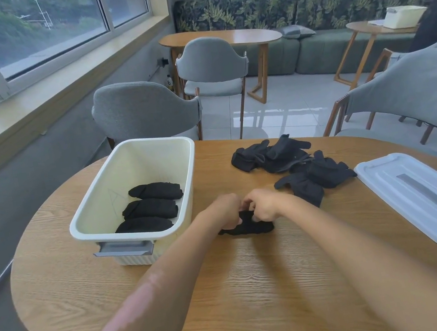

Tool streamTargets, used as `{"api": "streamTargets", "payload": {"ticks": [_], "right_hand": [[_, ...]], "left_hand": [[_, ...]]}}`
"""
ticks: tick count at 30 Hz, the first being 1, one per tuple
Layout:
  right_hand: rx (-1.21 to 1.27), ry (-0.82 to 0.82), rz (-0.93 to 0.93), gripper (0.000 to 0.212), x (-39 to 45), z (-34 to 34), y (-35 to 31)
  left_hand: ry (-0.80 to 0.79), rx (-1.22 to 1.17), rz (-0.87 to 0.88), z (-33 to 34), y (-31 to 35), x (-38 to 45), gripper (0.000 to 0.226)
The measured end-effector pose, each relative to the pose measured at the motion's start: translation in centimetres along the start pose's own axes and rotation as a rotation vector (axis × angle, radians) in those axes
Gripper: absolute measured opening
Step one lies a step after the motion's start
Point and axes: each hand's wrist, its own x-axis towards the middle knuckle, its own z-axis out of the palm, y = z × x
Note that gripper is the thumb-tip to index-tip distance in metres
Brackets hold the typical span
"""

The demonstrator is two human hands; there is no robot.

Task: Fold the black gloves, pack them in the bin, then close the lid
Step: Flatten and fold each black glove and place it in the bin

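bin [139,178]: open, three folded gloves [150,209] inside | loose gloves [291,165]: heaped right of bin | lid [428,198]: laid flat, far right of bin

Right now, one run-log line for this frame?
stage: folding | both hands grip glove on table | bin: three folded gloves | loose pile unfolded | lid off, right of pile

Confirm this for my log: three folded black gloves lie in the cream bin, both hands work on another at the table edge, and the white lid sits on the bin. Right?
Not quite. In the head view the white lid lies on the wooden table, right of the cream bin, which is open. The rest holds.
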Motion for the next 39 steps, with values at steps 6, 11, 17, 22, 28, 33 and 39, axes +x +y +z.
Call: {"api": "streamTargets", "payload": {"ticks": [6,11,17,22,28,33,39], "right_hand": [[0.057,0.046,-0.017,0.042,-1.3,0.1,0.2],[0.093,0.118,-0.053,0.041,-2.9,-2.2,0.0],[0.147,0.184,-0.143,0.043,-5.9,-6.2,-1.6],[0.164,0.232,-0.225,0.038,-8.0,-8.4,-4.0],[0.161,0.27,-0.292,0.03,-9.1,-9.5,-7.6],[0.188,0.226,-0.345,0.024,-9.1,-9.6,-10.7],[0.203,0.182,-0.398,0.026,-7.7,-8.6,-14.4]], "left_hand": [[0.034,-0.029,-0.003,-0.5,0.6,-1.4,0.027],[0.106,-0.036,0.027,-3.1,1.4,-2.9,0.024],[0.224,-0.048,0.122,-7.5,1.8,-5.7,0.014],[0.288,-0.051,0.143,-10.7,0.5,-7.8,0.013],[0.346,-0.016,0.152,-13.5,-1.9,-11.0,0.014],[0.354,-0.001,0.112,-14.8,-4.7,-14.1,0.008],[0.303,-0.005,0.014,-15.0,-9.8,-15.1,0.011]]}}
